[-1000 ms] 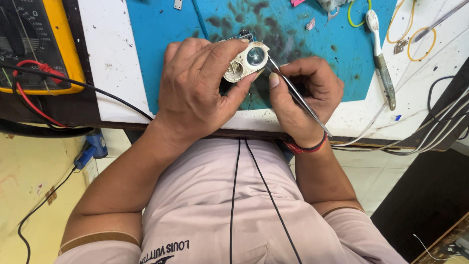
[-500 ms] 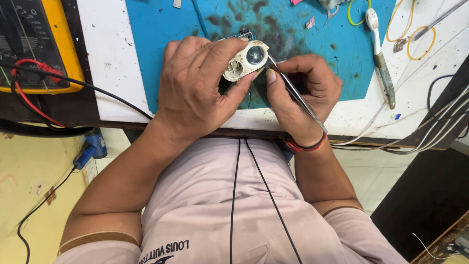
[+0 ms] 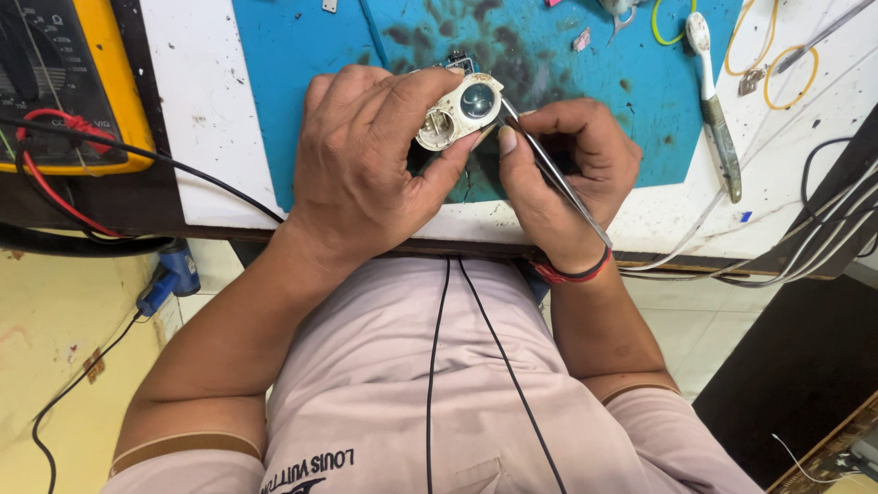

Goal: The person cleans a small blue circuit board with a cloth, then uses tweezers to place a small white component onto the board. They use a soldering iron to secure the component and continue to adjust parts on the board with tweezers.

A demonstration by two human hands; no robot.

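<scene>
My left hand [image 3: 366, 174] grips a small white plastic housing [image 3: 457, 110] with a round dark lens, held just above a stained blue work mat [image 3: 302, 91]. My right hand [image 3: 567, 183] holds thin metal tweezers [image 3: 553, 174], whose tips touch the right edge of the housing beside the lens. A small blue circuit board [image 3: 462, 62] peeks out behind the housing. The far side of the housing is hidden by my left fingers.
A yellow multimeter [image 3: 64, 82] with red and black leads sits at the far left. A white-handled tool [image 3: 713, 101] lies on the right of the mat, with yellow wire loops [image 3: 773, 64] and several cables [image 3: 823, 229] beyond. The white table edge [image 3: 686, 233] runs in front of my body.
Both hands stay together on the housing. The tweezers' tips shifted slightly at its right edge; otherwise nothing has visibly moved.
</scene>
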